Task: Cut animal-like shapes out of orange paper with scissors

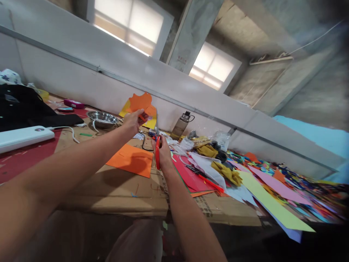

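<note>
My left hand [133, 122] is closed on an orange cut-out [141, 102] with a wavy edge, raised above the table. My right hand [164, 151] grips red-handled scissors [157, 153], whose blades point upward just right of the cut-out. The blades look nearly closed. An orange sheet [132, 160] lies flat on the cardboard below my hands. Behind the cut-out there is a yellow sheet [124, 108].
A metal bowl [103, 119] and a white power strip [25, 138] are at the left. A bottle [180, 125] stands behind my right hand. Red sheets [188, 174], yellow cloth [227, 174] and colored paper strips [278, 200] cover the right side.
</note>
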Available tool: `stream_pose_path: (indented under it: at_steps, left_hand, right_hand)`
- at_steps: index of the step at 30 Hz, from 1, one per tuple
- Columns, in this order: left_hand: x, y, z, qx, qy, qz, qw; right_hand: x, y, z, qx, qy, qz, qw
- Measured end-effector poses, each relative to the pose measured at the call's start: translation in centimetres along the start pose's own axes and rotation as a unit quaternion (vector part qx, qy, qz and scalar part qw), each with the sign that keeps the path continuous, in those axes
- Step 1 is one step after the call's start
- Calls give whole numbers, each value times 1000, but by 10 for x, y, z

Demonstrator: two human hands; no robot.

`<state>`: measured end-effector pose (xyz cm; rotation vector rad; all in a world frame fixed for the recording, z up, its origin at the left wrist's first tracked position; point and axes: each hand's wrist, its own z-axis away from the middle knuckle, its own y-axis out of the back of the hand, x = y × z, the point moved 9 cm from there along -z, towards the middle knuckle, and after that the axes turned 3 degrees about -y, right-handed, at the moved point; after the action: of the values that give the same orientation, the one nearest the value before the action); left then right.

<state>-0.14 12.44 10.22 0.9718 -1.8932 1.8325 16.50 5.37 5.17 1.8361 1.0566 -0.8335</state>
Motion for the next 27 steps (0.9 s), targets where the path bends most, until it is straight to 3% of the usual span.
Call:
stream_pose_path:
  at_steps: [6, 14, 27]
  left_hand:
    - [-3, -23, 1, -32, -20, 9, 999]
    - [-5, -21, 14, -50, -22, 4, 998]
    - [-10, -18, 32, -38, -23, 5, 999]
  right_hand:
    - [4, -3, 5, -36, -86, -56, 994]
    - [-3, -7, 12, -50, -73, -103, 991]
    - [2, -10, 19, -40, -126, -193, 972]
